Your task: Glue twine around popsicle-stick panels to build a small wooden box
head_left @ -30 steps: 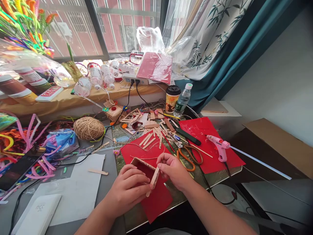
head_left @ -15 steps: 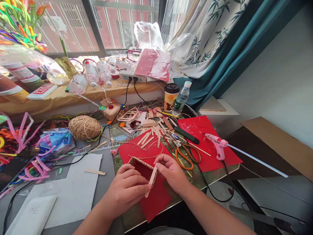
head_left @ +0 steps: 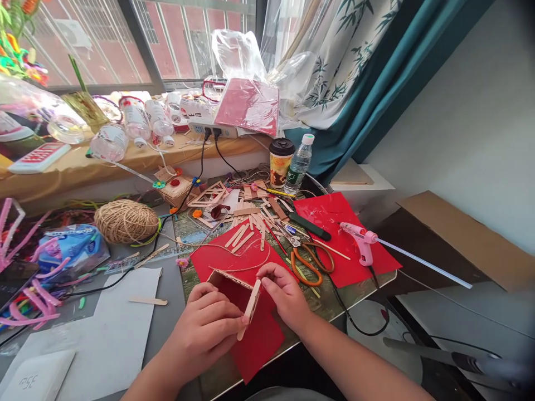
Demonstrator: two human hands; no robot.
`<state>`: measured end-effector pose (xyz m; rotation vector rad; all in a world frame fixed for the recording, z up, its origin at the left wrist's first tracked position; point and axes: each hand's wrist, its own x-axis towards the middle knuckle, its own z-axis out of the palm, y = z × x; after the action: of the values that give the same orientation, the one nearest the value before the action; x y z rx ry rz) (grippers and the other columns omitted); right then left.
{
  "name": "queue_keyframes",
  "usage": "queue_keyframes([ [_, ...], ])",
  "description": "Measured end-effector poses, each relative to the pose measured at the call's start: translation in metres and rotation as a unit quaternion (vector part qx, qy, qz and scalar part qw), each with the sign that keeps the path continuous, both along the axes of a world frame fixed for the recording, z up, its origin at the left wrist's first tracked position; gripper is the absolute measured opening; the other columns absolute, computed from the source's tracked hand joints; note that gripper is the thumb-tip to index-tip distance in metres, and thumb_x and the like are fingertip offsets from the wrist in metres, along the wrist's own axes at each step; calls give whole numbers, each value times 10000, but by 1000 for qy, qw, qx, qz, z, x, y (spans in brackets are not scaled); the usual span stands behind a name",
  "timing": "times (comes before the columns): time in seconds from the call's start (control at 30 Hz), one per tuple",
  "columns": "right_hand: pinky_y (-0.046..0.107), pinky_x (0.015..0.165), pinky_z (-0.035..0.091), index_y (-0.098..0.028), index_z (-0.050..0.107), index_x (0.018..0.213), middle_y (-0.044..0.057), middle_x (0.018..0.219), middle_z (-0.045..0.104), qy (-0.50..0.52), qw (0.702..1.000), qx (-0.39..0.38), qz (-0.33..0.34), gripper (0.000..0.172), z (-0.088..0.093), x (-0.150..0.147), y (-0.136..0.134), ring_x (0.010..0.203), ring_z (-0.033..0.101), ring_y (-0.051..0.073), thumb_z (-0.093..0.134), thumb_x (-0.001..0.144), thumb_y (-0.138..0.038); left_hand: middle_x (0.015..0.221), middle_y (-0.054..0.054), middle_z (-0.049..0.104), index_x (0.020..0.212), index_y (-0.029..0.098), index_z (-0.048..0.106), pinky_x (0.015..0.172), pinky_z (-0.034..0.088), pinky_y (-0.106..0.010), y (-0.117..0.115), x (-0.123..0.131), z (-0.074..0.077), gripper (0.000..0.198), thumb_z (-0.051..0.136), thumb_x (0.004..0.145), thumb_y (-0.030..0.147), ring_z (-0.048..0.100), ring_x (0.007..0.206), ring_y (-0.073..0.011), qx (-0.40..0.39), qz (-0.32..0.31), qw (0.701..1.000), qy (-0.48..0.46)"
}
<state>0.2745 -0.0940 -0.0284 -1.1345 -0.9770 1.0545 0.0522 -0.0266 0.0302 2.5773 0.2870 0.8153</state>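
A small open frame of wooden craft sticks [head_left: 232, 277] is held over the red sheet. My left hand [head_left: 215, 323] is wrapped round its near left side, its fingertips pressing low on a craft stick [head_left: 251, 306] at the right edge. That stick slants with its rounded lower end jutting out below. My right hand [head_left: 282, 289] is closed at the stick's upper end, thumb and index finger by the frame's corner. The fingers hide part of the frame. Beneath lies a red sheet [head_left: 261, 348]. Loose craft sticks [head_left: 241, 238] lie just beyond.
Orange-handled scissors [head_left: 307, 267] lie right of my hands, near a dark green-handled tool [head_left: 311, 226]. A pink glue gun [head_left: 361, 239] rests on another red sheet, its cord over the table edge. A twine ball [head_left: 126, 221], a coffee cup [head_left: 281, 164] and a water bottle [head_left: 298, 167] stand farther back.
The view has swung slightly to the right, so everything sits farther left. Both hands stay at the frame; the right fingers look a little looser at the stick's upper end.
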Motion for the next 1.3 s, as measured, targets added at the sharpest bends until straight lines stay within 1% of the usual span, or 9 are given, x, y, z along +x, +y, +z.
queue_keyframes([
  [0.17, 467, 1119, 486, -298, 702, 1208, 95, 1275, 654, -145, 982, 113, -33, 199, 10, 2, -17, 1232, 619, 275, 561, 1069, -291, 961, 30, 818, 1145, 294, 685, 981, 386, -398, 1, 1, 0, 254, 677, 979, 102, 713, 831, -155, 4, -4, 1000, 15],
  [0.33, 489, 1071, 550, -307, 626, 1356, 124, 1389, 615, -293, 936, 192, 20, 355, 10, -1, -27, 1246, 623, 310, 688, 1012, -368, 929, 22, 811, 1092, 283, 693, 955, 393, -410, -2, 1, 3, 202, 721, 964, 128, 673, 803, -160, -3, 15, 1000, -2],
  [0.47, 497, 1051, 565, -298, 581, 1387, 133, 1427, 581, -301, 931, 205, 12, 418, 0, -6, -26, 1235, 625, 312, 692, 1007, -431, 958, -22, 803, 1093, 257, 695, 960, 391, -451, -4, 0, 4, 208, 805, 926, 317, 674, 834, -203, -26, -1, 1000, -1],
  [0.7, 494, 1053, 565, -309, 586, 1348, 116, 1400, 600, -312, 922, 227, -10, 512, 3, -5, -24, 1225, 642, 313, 820, 896, -350, 954, -2, 810, 1067, 259, 677, 945, 390, -439, -3, 1, 4, 227, 795, 900, 161, 682, 819, -188, -6, 4, 1000, 7],
  [0.9, 497, 1070, 574, -300, 525, 1412, 131, 1443, 548, -319, 922, 221, 0, 744, 1, -8, -26, 1264, 641, 330, 895, 767, -280, 977, -27, 814, 1162, 256, 668, 946, 385, -446, -1, -2, -1, 303, 822, 905, 296, 696, 825, -211, 12, -12, 1000, -2],
  [1.0, 541, 1104, 559, -292, 496, 1458, 157, 1499, 492, -319, 921, 221, 11, 847, -3, -9, -29, 1337, 599, 375, 941, 754, -448, 1012, -53, 813, 1224, 246, 672, 964, 372, -462, 0, -5, -3, 313, 684, 1019, 482, 705, 870, -230, 9, -27, 1000, -1],
  [1.1, 593, 1141, 528, -292, 493, 1475, 177, 1540, 440, -322, 922, 214, 10, 991, -7, -9, -31, 1427, 519, 429, 963, 686, -663, 1040, -79, 808, 1266, 241, 688, 960, 371, -467, 1, -7, -4, 573, 386, 1089, 694, 712, 900, -245, -23, -50, 998, -8],
  [1.17, 598, 1134, 530, -297, 511, 1447, 170, 1508, 452, -320, 924, 209, -5, 974, -8, -10, -32, 1414, 522, 425, 952, 680, -704, 1044, -82, 806, 1266, 243, 699, 953, 375, -462, 0, -7, -5, 617, 306, 1106, 690, 716, 908, -245, -28, -47, 998, -13],
  [1.3, 569, 1086, 555, -289, 522, 1391, 152, 1444, 485, -310, 928, 205, -30, 761, -8, -16, -29, 1352, 560, 384, 896, 810, -608, 1026, -70, 811, 1248, 251, 703, 952, 392, -457, -2, -5, -8, 431, 418, 1130, 551, 718, 894, -232, -9, -27, 999, -21],
])
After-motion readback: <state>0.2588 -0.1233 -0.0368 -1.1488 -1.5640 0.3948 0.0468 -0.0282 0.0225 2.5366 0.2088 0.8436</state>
